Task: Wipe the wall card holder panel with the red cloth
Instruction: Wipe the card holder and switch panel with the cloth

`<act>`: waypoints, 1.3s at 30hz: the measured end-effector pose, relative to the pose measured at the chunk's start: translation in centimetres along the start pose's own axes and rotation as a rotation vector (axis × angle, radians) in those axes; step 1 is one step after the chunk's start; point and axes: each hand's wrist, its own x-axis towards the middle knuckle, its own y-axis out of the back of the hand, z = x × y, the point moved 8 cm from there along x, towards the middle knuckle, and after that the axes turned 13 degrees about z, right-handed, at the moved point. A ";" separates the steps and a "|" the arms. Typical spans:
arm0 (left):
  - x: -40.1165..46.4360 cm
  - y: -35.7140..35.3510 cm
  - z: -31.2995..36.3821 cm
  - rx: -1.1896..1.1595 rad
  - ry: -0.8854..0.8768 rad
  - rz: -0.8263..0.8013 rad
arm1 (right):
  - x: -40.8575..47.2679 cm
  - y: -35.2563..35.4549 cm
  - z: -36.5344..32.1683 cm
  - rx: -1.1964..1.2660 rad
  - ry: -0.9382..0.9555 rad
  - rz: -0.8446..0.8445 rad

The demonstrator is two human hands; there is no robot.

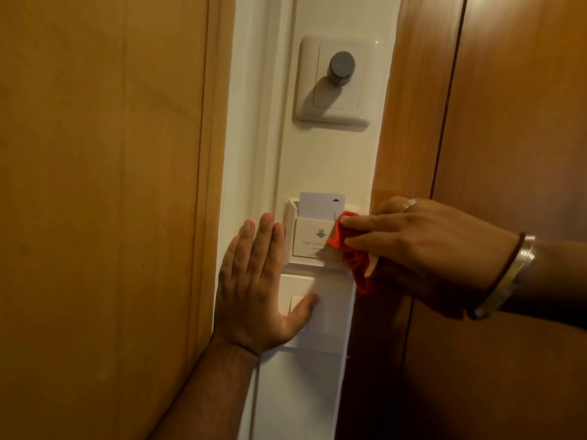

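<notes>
The right hand (422, 246) pinches a bunched red cloth (357, 255) against the right edge of the white plastic wall card holder panel (309, 241), hiding that side; the printed grey text below its arrow is partly covered and too small to read. A white key card (320, 204) stands in the slot, its lower part hidden. The left hand (254, 281) lies flat and spread, empty, on the white wall strip (333, 160), its thumb over a white switch plate (327, 312). Above sits a grey round knob (342, 65).
</notes>
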 end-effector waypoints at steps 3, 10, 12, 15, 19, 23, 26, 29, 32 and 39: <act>-0.1 -0.1 -0.1 -0.001 -0.001 -0.006 | -0.4 0.0 -0.2 -0.014 0.003 -0.012; -0.1 0.0 -0.1 -0.009 0.009 -0.016 | -1.8 -1.3 -0.9 -0.040 0.003 -0.011; -0.1 0.0 0.0 -0.016 0.014 -0.016 | -1.8 -1.0 0.0 -0.037 -0.021 0.008; 0.0 0.0 -0.1 -0.018 0.014 -0.008 | -1.6 -0.5 1.0 -0.038 -0.065 0.052; -0.1 -0.1 -0.1 -0.013 0.008 -0.011 | -3.7 -3.1 -1.9 -0.029 0.058 -0.049; 0.0 -0.2 -0.2 -0.014 0.009 -0.015 | -2.8 -2.1 -0.8 -0.003 -0.055 0.024; -0.2 -0.2 -0.1 -0.013 0.002 -0.008 | -3.2 -2.8 -2.5 -0.049 0.056 -0.019; -0.1 0.0 0.0 -0.021 -0.001 -0.001 | -2.7 -2.3 -3.2 -0.014 0.059 -0.027; 0.0 0.0 0.1 -0.018 -0.002 0.002 | -0.6 -1.8 -3.3 -0.009 0.063 -0.004; 0.2 0.0 0.2 -0.030 0.000 0.006 | 2.0 -2.4 -3.1 -0.138 0.159 -0.067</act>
